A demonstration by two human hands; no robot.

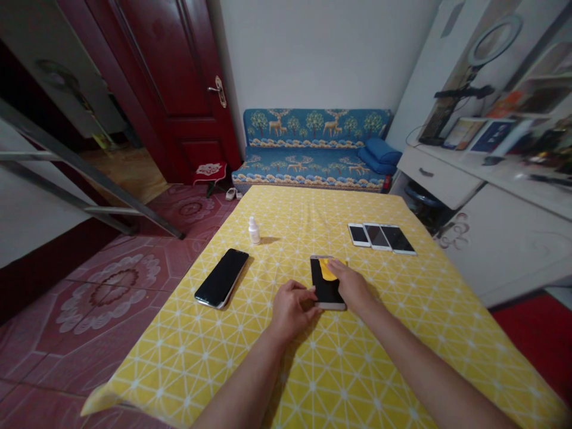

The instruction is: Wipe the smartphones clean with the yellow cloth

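A phone point(322, 292) with a dark screen and a pale frame lies flat on the yellow patterned tablecloth point(250, 351). At its lower left edge my left hand point(292, 307) grips the side, fingers curled against the frame. My right hand point(351, 283) presses a small yellow cloth point(328, 271) onto the upper part of the screen, and its fingertips cover part of the cloth. To the left rests a larger black phone point(222, 277). Behind that phone a small white bottle point(254, 231) stands upright.
Three phones lie side by side at the right: a small white one point(359, 235), a middle one point(377, 236) and a larger one point(398, 239). Beyond the table is a blue patterned sofa point(313, 161). A white cabinet point(504, 238) stands right; a metal ladder point(102, 185) leans left.
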